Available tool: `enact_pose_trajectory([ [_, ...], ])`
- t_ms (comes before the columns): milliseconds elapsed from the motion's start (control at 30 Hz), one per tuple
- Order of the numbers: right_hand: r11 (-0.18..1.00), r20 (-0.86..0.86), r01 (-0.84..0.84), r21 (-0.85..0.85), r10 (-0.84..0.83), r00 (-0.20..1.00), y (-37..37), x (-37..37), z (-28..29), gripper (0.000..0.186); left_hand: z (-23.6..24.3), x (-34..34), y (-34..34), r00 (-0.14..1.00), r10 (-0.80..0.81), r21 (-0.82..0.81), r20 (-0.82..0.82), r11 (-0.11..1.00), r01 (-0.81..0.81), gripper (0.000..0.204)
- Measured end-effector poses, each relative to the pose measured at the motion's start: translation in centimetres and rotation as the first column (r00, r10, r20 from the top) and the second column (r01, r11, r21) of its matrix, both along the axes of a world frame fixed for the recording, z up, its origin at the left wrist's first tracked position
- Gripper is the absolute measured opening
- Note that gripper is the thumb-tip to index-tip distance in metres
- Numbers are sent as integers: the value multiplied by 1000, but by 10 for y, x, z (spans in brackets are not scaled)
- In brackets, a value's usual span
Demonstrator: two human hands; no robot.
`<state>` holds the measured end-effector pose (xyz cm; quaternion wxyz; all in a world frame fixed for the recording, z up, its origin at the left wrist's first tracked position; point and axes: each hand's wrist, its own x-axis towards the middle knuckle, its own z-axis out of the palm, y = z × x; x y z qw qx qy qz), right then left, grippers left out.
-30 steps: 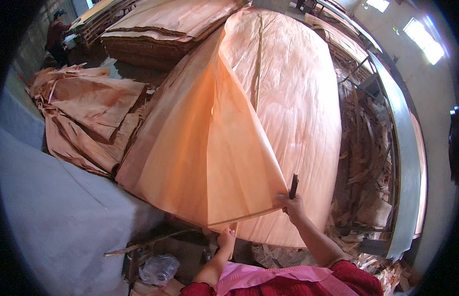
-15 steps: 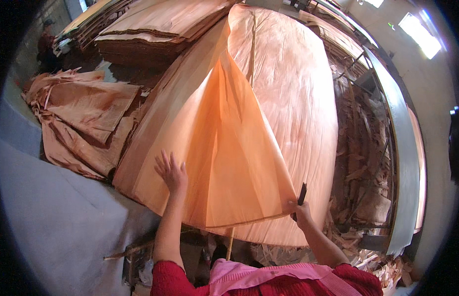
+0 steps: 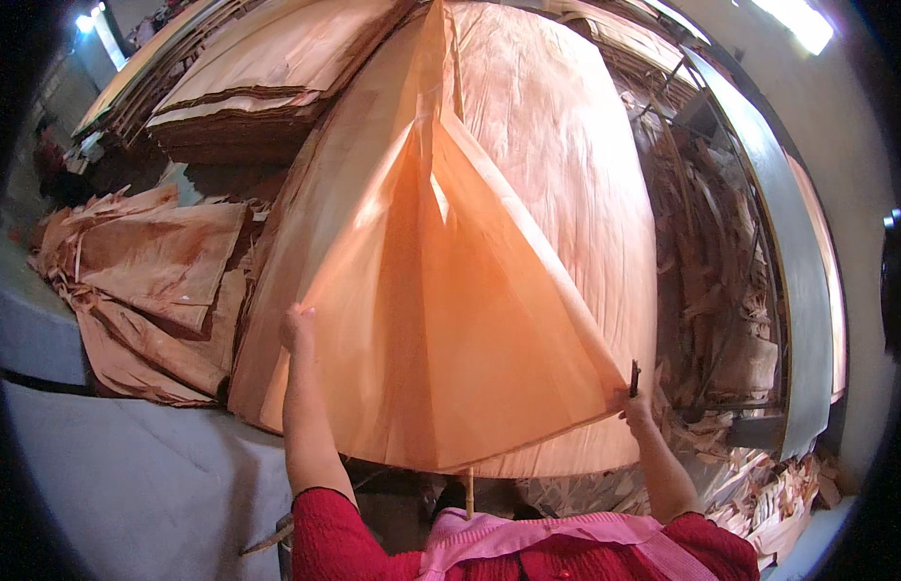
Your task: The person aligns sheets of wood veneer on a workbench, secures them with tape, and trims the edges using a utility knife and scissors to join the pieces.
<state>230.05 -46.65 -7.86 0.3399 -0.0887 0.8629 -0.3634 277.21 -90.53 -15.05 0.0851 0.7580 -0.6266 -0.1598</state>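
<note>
A large thin sheet of orange wood veneer (image 3: 450,320) is lifted off a tall stack of veneer sheets (image 3: 567,155), bowed up like a tent in front of me. My left hand (image 3: 296,325) grips the sheet's left edge. At the near right corner, my right hand (image 3: 636,402) pinches the sheet together with a small dark tool (image 3: 634,376). My sleeves are red and a pink garment shows at the bottom.
Torn veneer pieces (image 3: 150,281) lie heaped on the left. Another stack of sheets (image 3: 266,77) stands at the back left. Scrap strips (image 3: 722,290) fill the gap beside a grey metal rail (image 3: 790,281) on the right. Grey floor (image 3: 131,484) lies at lower left.
My left hand has risen from below the sheet and moved out to its left edge. The sheet has lifted higher and spread wider. My right hand keeps its hold on the corner.
</note>
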Motion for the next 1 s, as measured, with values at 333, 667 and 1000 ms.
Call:
enact_pose_trajectory([
  [333, 983, -186, 101, 156, -72, 980, 34, -63, -38, 13, -33, 37, -20, 992, 125, -50, -7, 991, -125, 25],
  [667, 970, -143, 241, 32, -235, 962, 96, -109, -74, 14, 16, 29, -5, 974, 199, -35, 111, 980, -196, 22],
  [1000, 894, 82, 423, 149, -438, 895, 155, -78, -64, 16, 21, -23, 18, 944, 248, 33, 219, 965, -261, 28],
])
